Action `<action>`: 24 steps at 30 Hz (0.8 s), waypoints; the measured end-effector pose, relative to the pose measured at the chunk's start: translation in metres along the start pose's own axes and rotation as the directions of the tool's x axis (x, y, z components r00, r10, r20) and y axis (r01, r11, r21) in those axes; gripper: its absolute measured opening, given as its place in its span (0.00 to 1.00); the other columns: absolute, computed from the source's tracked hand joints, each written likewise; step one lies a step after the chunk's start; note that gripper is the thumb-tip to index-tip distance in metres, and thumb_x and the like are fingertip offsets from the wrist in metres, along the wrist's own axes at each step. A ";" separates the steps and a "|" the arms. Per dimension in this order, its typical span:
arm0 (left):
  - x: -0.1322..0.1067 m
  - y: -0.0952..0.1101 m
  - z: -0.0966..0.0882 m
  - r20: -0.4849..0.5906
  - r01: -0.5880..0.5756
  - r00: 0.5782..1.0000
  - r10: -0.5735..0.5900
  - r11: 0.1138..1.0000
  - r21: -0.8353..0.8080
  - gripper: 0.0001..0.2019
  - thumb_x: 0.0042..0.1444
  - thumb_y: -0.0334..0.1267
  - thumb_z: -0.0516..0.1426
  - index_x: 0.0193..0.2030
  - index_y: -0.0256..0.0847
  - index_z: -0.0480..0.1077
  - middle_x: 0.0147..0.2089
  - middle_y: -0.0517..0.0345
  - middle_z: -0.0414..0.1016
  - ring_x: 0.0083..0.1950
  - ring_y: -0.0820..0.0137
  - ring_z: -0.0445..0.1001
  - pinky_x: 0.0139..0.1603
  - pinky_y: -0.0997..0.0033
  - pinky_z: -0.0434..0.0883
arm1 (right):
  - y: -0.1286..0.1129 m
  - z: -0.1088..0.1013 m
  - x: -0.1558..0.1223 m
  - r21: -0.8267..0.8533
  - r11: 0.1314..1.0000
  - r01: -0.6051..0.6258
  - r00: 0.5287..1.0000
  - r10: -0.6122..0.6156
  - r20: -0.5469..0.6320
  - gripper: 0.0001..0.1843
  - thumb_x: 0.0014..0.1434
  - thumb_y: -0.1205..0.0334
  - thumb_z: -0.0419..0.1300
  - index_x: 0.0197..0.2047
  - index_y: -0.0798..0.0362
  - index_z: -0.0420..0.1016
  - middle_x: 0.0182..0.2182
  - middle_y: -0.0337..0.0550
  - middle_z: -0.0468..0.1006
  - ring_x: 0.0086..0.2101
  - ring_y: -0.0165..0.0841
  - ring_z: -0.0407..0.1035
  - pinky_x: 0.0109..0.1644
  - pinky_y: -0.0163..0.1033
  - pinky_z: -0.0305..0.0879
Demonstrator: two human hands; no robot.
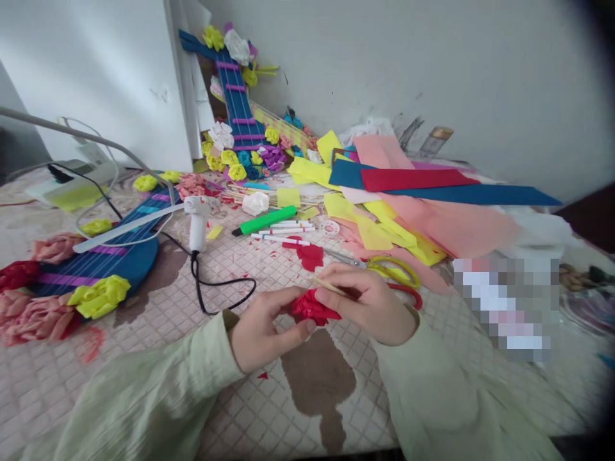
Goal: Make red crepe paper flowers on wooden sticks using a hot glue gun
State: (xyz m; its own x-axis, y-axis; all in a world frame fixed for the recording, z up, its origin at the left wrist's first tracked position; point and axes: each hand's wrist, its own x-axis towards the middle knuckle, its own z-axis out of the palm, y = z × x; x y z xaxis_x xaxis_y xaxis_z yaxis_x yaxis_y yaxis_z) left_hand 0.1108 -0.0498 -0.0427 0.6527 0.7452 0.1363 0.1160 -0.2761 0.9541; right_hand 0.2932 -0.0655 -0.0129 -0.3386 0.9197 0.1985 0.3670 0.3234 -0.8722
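Observation:
My left hand (263,330) and my right hand (372,304) meet over the patterned tablecloth, both closed on a red crepe paper flower (312,308). A thin wooden stick (327,285) lies across my right fingers, pinched against the red paper. Just beyond my hands are a scrap of red paper (310,255) and yellow-handled scissors (391,269). Small red cuttings are scattered around.
A white glue gun (196,221) with a black cord stands left of centre. A green utility knife (269,219) and markers (286,232) lie behind. Coloured paper sheets (423,192) pile at right. A blue paper board with flowers (96,262) lies at left.

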 end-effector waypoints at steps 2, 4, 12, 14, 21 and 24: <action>0.000 0.000 0.001 -0.011 0.003 1.000 -0.003 0.999 -0.036 0.08 0.52 0.34 0.55 0.38 0.34 0.69 0.33 0.52 0.74 0.35 0.68 0.72 0.37 0.69 0.71 | 0.002 0.002 0.001 0.004 1.000 -0.023 1.000 0.023 -0.010 0.12 0.59 0.60 0.54 0.28 0.57 0.72 0.28 0.40 0.69 0.31 0.29 0.65 0.36 0.36 0.63; 0.001 -0.001 0.001 -0.022 0.001 1.000 -0.003 0.997 -0.078 0.08 0.52 0.34 0.55 0.38 0.34 0.69 0.33 0.52 0.74 0.35 0.69 0.72 0.37 0.69 0.71 | 0.003 0.003 0.002 0.006 0.999 -0.039 0.999 0.039 -0.024 0.12 0.59 0.59 0.54 0.29 0.56 0.72 0.28 0.40 0.70 0.32 0.29 0.66 0.37 0.37 0.63; 0.000 0.000 0.003 -0.041 0.022 0.999 -0.034 0.968 -0.249 0.09 0.51 0.34 0.58 0.40 0.35 0.68 0.35 0.55 0.73 0.36 0.71 0.72 0.40 0.70 0.72 | 0.004 0.003 0.002 0.059 0.998 0.015 0.999 -0.013 -0.030 0.07 0.57 0.61 0.56 0.32 0.56 0.72 0.30 0.41 0.71 0.33 0.29 0.67 0.38 0.37 0.64; 0.000 0.000 0.004 -0.066 0.035 0.996 -0.058 0.951 -0.307 0.10 0.50 0.35 0.59 0.40 0.36 0.68 0.35 0.55 0.73 0.36 0.71 0.72 0.39 0.70 0.72 | 0.005 0.003 0.002 0.014 1.000 0.019 0.999 -0.018 -0.028 0.08 0.58 0.60 0.56 0.31 0.55 0.71 0.29 0.41 0.71 0.33 0.29 0.66 0.38 0.37 0.63; 0.001 -0.004 0.008 -0.190 0.046 0.973 -0.128 0.923 -0.383 0.11 0.46 0.35 0.62 0.36 0.37 0.67 0.32 0.58 0.71 0.31 0.74 0.71 0.32 0.74 0.71 | 0.005 0.005 0.001 -0.091 0.995 0.030 0.999 -0.034 -0.042 0.09 0.60 0.61 0.53 0.30 0.54 0.67 0.28 0.38 0.67 0.31 0.28 0.64 0.37 0.36 0.61; 0.001 -0.004 0.007 -0.193 0.038 0.974 -0.121 0.921 -0.387 0.10 0.47 0.34 0.62 0.35 0.37 0.66 0.31 0.59 0.70 0.30 0.75 0.70 0.33 0.75 0.70 | 0.003 0.004 0.002 -0.105 0.994 0.015 0.999 -0.019 -0.032 0.11 0.61 0.61 0.52 0.28 0.54 0.66 0.27 0.38 0.66 0.30 0.28 0.62 0.35 0.35 0.60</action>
State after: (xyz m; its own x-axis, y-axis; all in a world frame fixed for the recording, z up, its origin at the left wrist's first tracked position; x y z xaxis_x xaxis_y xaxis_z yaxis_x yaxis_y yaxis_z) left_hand 0.1163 -0.0528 -0.0486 0.4767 0.8764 0.0686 -0.1580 0.0086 0.9874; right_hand 0.2902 -0.0640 -0.0170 -0.3172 0.9202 0.2292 0.4506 0.3589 -0.8174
